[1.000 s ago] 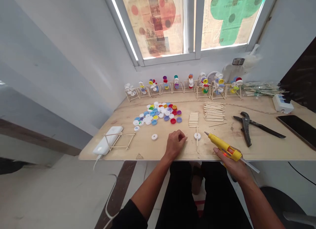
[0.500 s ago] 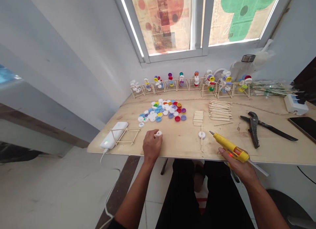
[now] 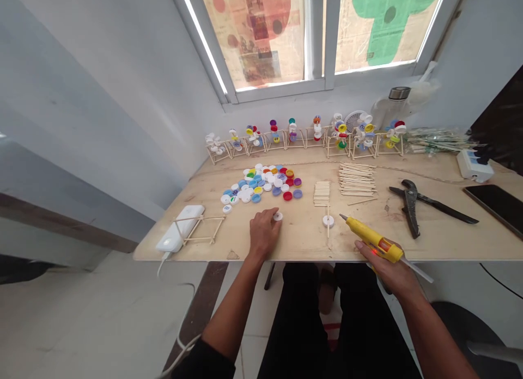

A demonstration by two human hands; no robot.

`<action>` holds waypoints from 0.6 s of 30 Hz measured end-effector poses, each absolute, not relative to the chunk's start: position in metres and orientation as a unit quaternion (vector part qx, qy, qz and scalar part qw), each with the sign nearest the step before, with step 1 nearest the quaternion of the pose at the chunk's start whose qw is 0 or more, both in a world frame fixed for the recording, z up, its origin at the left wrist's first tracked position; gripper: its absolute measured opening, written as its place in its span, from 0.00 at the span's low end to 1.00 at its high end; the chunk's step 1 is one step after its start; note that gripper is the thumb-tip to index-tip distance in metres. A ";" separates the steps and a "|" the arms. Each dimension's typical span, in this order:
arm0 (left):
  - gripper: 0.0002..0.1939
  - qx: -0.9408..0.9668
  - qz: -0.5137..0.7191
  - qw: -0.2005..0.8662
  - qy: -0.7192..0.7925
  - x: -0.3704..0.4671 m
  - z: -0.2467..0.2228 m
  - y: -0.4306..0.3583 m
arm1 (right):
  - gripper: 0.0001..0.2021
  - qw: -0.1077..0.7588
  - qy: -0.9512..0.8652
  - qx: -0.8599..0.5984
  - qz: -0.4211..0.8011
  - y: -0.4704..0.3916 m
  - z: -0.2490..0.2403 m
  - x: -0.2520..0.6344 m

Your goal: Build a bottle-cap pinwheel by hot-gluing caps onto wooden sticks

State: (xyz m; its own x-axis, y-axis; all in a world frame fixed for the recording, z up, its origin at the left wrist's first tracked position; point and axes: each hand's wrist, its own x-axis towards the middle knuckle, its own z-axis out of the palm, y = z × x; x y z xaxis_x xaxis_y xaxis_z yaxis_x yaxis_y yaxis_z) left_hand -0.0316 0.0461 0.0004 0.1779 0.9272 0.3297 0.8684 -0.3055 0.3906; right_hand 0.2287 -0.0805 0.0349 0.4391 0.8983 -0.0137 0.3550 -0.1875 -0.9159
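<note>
1. At the front of the table (image 3: 304,240), the left hand (image 3: 263,234) pinches a small white cap (image 3: 278,216) by its edge.
2. Right of it, a second cap (image 3: 332,221) lies with a stick (image 3: 328,232) across it.
3. The right hand (image 3: 393,271) grips a yellow glue gun (image 3: 370,237), nozzle toward that stick.
4. Behind the left hand lie colourful caps (image 3: 256,190); pliers (image 3: 411,207) lie right.
</note>
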 end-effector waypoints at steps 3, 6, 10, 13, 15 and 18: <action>0.17 0.778 0.267 0.075 0.563 -0.010 0.001 0.049 | 0.12 0.465 -0.444 -0.709 0.288 -0.080 0.033 0.229; 0.17 0.790 0.269 0.087 0.544 0.008 0.001 0.052 | 0.12 0.468 -0.451 -0.705 0.284 -0.081 0.031 0.230; 0.17 0.786 0.306 0.115 0.524 0.016 0.000 0.060 | 0.13 0.465 -0.462 -0.696 0.293 -0.080 0.025 0.233; 0.14 0.760 0.352 0.128 0.532 0.014 -0.001 0.070 | 0.14 0.457 -0.475 -0.687 0.307 -0.079 0.018 0.236; 0.11 0.750 0.359 0.110 0.545 0.012 0.000 0.079 | 0.13 0.453 -0.481 -0.684 0.308 -0.078 0.014 0.238; 0.10 0.759 0.328 0.053 0.560 0.013 0.003 0.090 | 0.12 0.446 -0.488 -0.689 0.298 -0.077 0.009 0.240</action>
State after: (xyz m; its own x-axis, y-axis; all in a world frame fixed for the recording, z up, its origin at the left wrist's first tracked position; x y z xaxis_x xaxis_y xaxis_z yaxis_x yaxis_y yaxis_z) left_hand 0.0132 0.0904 0.0034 0.1575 0.8851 0.4379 0.8154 -0.3667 0.4479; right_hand 0.2397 -0.0771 0.0087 0.3465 0.9377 0.0250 0.4060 -0.1259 -0.9052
